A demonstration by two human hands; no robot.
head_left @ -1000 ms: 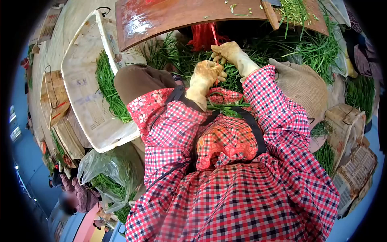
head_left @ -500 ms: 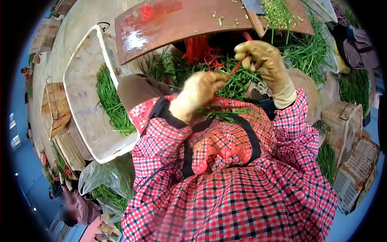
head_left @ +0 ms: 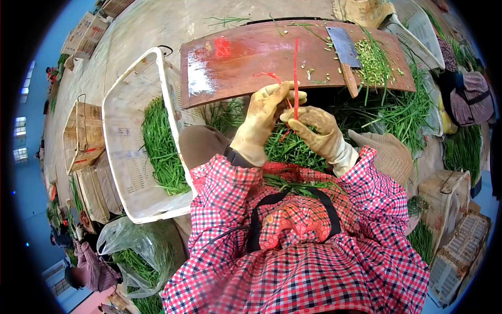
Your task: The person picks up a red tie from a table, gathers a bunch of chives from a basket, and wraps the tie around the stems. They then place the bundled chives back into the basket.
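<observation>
Both my hands wear dirty yellowish gloves. My left hand (head_left: 264, 118) and my right hand (head_left: 314, 131) pinch a red string (head_left: 295, 73) that rises straight up between them, over a bundle of green chives (head_left: 293, 149) lying on my lap. The string's loose end curls by my left fingers. A reddish wooden cutting board (head_left: 246, 57) lies just beyond my hands. On it rests a cleaver (head_left: 346, 52) beside a heap of chopped green ends (head_left: 372, 60).
A white plastic crate (head_left: 128, 157) holding chives stands to my left. Loose chives (head_left: 402, 112) spread at the right under the board. Woven baskets (head_left: 83, 131) stand at far left and lower right. A clear bag of greens (head_left: 138, 251) lies lower left, near another person.
My hands have come together again above the bundle. The red string now stands taut and upright between them. The view has tilted up, showing more of the board and cleaver.
</observation>
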